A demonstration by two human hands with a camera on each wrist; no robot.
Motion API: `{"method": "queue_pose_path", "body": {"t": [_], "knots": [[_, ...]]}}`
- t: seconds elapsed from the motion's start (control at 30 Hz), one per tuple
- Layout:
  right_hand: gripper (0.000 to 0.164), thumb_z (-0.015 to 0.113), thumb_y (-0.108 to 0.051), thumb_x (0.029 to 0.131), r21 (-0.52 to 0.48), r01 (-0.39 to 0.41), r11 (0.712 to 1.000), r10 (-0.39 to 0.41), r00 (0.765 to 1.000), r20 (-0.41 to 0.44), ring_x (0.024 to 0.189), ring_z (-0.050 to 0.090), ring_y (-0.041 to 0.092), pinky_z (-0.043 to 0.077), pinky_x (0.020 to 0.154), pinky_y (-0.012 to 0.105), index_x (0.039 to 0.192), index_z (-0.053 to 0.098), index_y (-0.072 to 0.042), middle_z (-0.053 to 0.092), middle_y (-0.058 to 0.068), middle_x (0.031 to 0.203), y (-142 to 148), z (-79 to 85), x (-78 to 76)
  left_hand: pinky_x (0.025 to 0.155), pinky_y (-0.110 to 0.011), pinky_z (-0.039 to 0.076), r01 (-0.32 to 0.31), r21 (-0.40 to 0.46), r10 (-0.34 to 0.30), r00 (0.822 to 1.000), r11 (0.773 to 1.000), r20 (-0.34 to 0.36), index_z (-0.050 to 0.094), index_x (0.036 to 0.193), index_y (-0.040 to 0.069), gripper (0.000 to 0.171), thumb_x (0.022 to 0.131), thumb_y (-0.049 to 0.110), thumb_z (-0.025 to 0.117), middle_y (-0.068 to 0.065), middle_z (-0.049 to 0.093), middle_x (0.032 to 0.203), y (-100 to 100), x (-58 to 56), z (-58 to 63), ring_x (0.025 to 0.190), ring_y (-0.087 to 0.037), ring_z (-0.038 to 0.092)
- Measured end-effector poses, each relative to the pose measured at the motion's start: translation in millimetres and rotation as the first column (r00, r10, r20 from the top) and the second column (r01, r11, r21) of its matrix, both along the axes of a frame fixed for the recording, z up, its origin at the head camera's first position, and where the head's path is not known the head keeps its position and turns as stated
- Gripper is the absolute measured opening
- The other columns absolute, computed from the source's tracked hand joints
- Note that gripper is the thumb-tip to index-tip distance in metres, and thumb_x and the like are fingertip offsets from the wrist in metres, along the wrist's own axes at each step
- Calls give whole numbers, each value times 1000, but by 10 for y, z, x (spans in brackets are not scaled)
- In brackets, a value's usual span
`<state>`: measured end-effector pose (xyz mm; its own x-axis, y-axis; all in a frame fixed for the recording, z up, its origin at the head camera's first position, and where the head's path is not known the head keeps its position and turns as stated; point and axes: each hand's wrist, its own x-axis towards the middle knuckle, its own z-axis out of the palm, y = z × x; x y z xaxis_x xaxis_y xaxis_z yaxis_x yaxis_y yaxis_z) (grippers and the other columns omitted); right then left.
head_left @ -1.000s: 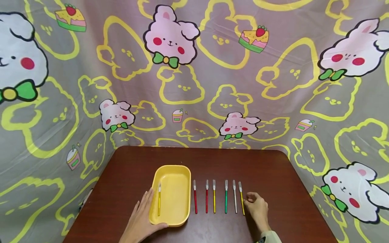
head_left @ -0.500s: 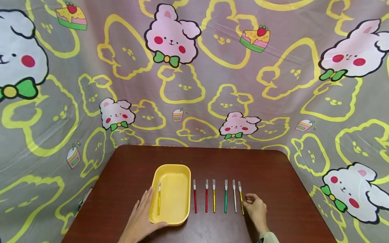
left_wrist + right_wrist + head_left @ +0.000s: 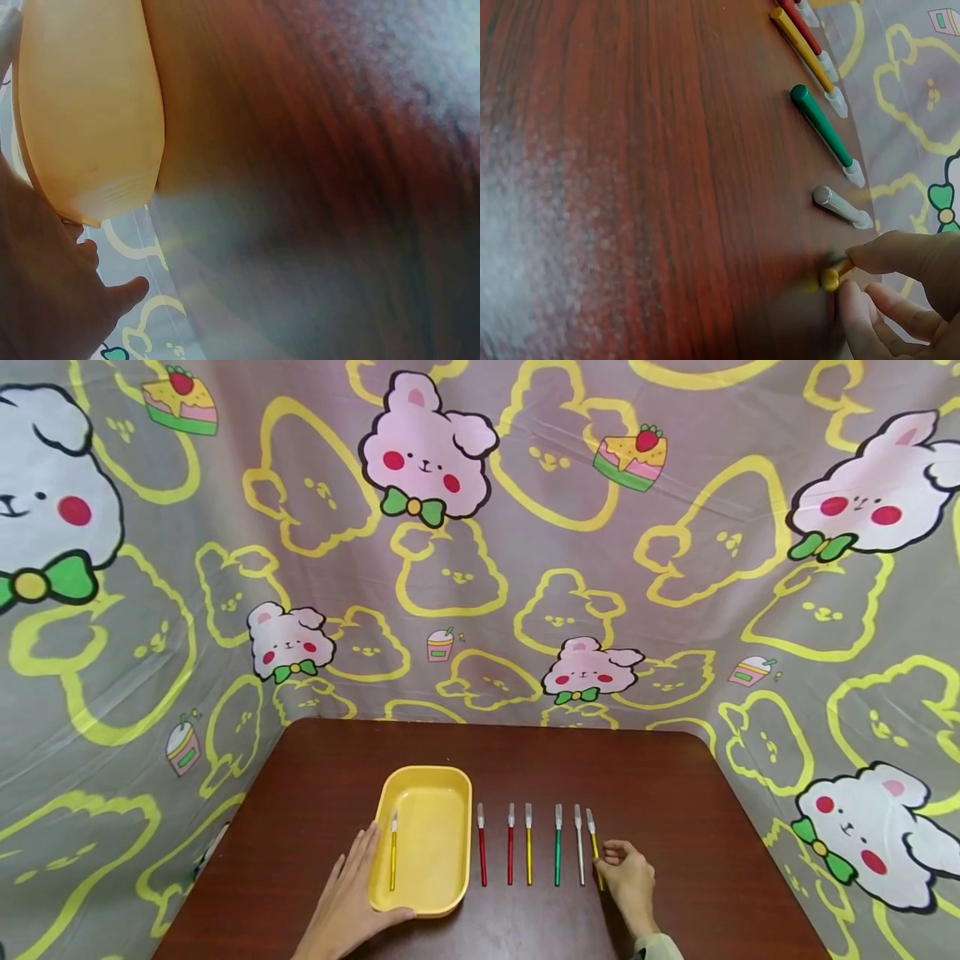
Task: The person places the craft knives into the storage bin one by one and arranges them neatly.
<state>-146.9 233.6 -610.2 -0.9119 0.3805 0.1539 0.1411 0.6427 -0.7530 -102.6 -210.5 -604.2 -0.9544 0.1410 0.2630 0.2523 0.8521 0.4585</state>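
Note:
In the head view my left hand [image 3: 347, 893] rests against the left side and near corner of a yellow tray [image 3: 466, 827], fingers straight, thumb along the near edge. Inside the tray lies a yellow-handled craft knife [image 3: 393, 860]. On the right, my right hand [image 3: 630, 878] pinches another yellow craft knife [image 3: 593, 839] between thumb and forefinger; its handle end [image 3: 830, 280] shows between the fingertips in the right wrist view. That knife lies slightly tilted, its clear-capped tip pointing away. Left of it lie a silver craft knife [image 3: 581, 852] and a green one [image 3: 558, 852].
Between tray and green knife lie a yellow craft knife [image 3: 528, 852] and two red ones, the nearer to the tray being this red knife [image 3: 483, 852]. All stand on a brown table [image 3: 360, 743], bordered by a patterned curtain [image 3: 480, 635].
My right hand has moved slightly left onto the rightmost yellow craft knife and now pinches it; the knife's tip has shifted a little left. My left hand and the tray stay put.

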Motion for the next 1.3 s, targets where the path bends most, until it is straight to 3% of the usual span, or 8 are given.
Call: {"method": "queue_pose_path", "body": {"t": [0.2, 0.43, 0.83, 1.3], "knots": [[27, 83, -2, 74, -1, 3, 1000, -3, 1000, -2, 79, 73, 28, 49, 83, 56, 99, 76, 4, 78, 11, 86, -4, 6, 3, 114, -70, 35, 7, -8, -7, 1000, 1000, -11, 28, 166, 2, 139, 67, 85, 79, -18, 30, 171, 14, 2, 31, 152, -45, 34], [24, 82, 0, 73, 0, 7, 1000, -7, 1000, 8, 74, 76, 24, 50, 82, 55, 96, 77, 3, 79, 11, 85, -11, 17, -1, 113, -70, 35, 6, -8, -7, 1000, 1000, -12, 28, 166, 2, 139, 66, 84, 80, -18, 30, 171, 20, 1, 50, 151, -47, 34], [23, 76, -4, 71, 51, 5, 999, -7, 999, 34, 80, 76, 34, 53, 79, 55, 93, 81, 2, 79, 8, 80, -1, 12, -21, 113, -71, 36, 7, -7, -7, 999, 1000, -37, 29, 166, 2, 138, 66, 82, 82, -17, 31, 171, 16, 18, 31, 152, -44, 35], [19, 79, -8, 72, 91, -21, 996, 16, 998, 54, 79, 75, 37, 55, 74, 54, 88, 82, 1, 78, 9, 76, 15, 74, -53, 114, -69, 36, -7, -8, 7, 1000, 1000, -2, 30, 166, 4, 138, 66, 85, 80, -15, 31, 171, 15, 5, 40, 152, -42, 34]]}}
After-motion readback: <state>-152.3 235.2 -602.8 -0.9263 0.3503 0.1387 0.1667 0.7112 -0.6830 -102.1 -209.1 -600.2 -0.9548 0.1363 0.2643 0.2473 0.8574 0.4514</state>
